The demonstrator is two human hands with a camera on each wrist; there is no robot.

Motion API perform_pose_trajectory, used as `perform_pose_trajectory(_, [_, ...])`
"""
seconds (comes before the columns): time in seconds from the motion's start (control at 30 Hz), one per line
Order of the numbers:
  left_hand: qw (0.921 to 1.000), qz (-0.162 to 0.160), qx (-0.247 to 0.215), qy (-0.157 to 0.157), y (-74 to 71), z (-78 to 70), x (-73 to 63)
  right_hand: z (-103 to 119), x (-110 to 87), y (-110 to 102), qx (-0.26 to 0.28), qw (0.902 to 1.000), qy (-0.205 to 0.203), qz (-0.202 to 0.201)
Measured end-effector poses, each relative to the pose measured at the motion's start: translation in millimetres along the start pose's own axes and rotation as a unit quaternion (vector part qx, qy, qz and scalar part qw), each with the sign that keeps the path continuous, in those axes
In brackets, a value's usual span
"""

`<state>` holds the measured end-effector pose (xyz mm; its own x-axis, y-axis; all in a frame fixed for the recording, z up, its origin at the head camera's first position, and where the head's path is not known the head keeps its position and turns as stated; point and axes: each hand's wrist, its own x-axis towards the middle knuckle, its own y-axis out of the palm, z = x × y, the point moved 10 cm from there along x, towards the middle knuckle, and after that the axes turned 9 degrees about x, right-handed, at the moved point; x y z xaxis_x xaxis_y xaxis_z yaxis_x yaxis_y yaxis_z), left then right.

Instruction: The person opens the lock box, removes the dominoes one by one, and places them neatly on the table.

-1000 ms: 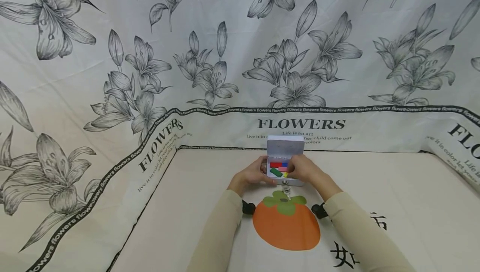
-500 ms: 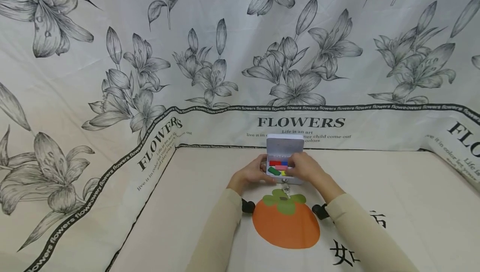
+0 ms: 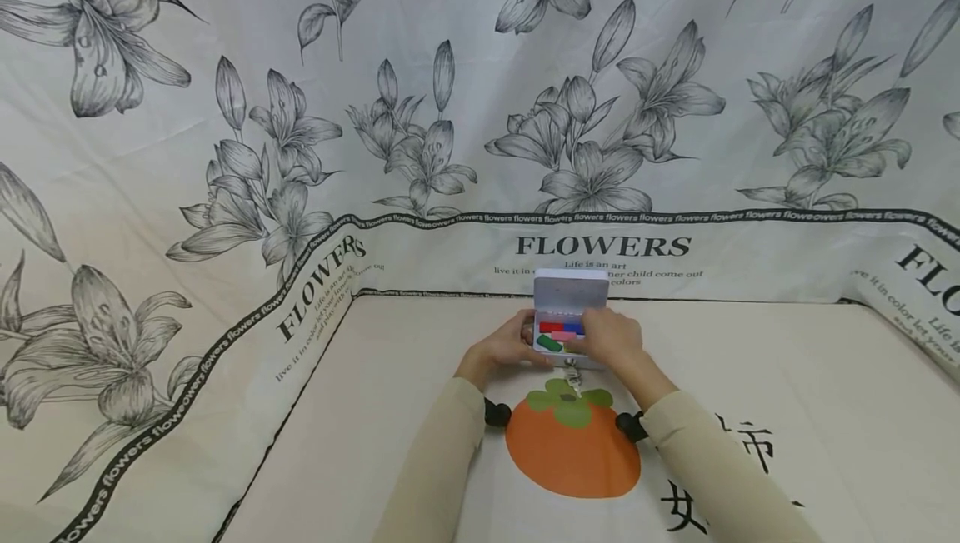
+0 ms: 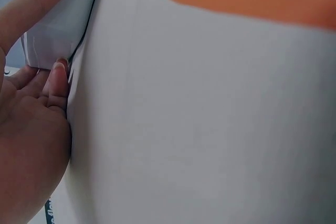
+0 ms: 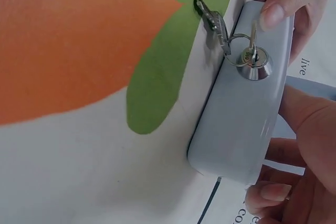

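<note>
A small white lockbox (image 5: 236, 124) stands on the cloth with its lid (image 3: 572, 291) raised. My left hand (image 3: 498, 346) grips its left end, thumb along the front wall and fingers at the side, as the left wrist view shows. Inside lie a red block (image 3: 551, 327), a blue block (image 3: 573, 329), a pink block (image 3: 562, 336) and a tilted green block (image 3: 550, 344). My right hand (image 3: 617, 339) reaches over the right half, thumb inside the rim; I cannot tell whether its fingers hold a block. A key sits in the front lock (image 5: 255, 65), with more keys (image 5: 212, 22) hanging from its ring.
The light tablecloth (image 3: 397, 410) carries a printed orange persimmon (image 3: 573, 455) in front of the box and black characters (image 3: 682, 505) to the right. Behind stands a floral curtain (image 3: 480, 110), close to the raised lid. A black wrist device (image 3: 632, 425) is on the right arm.
My right hand has shifted slightly within the box and its wrist has turned, covering the yellow block that showed before. The blue block shows more. My left hand keeps its place.
</note>
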<state>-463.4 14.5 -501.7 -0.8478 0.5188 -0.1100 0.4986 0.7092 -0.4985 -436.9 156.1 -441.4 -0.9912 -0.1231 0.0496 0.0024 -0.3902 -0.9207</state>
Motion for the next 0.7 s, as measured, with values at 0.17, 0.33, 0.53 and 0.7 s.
perform_pose_trajectory(0.17, [1.0000,-0.001,0.001,0.001,0.6,1.0,-0.2,-4.4,-2.6,2.6,-0.003,1.0000,0.009,-0.002])
perform_pose_trajectory(0.33, [1.0000,-0.004,0.007,-0.003,0.1,2.1,1.7,-9.6,-1.7,3.8,0.009,0.9997,0.022,-0.009])
perform_pose_trajectory(0.53, [0.9999,-0.008,0.002,-0.011,0.5,2.7,0.7,-10.7,-0.2,5.8,0.007,0.9991,0.035,-0.022])
perform_pose_trajectory(0.7, [0.9999,-0.010,0.008,-0.011,0.1,3.2,1.4,-9.7,2.4,7.3,0.002,0.9991,0.034,-0.024])
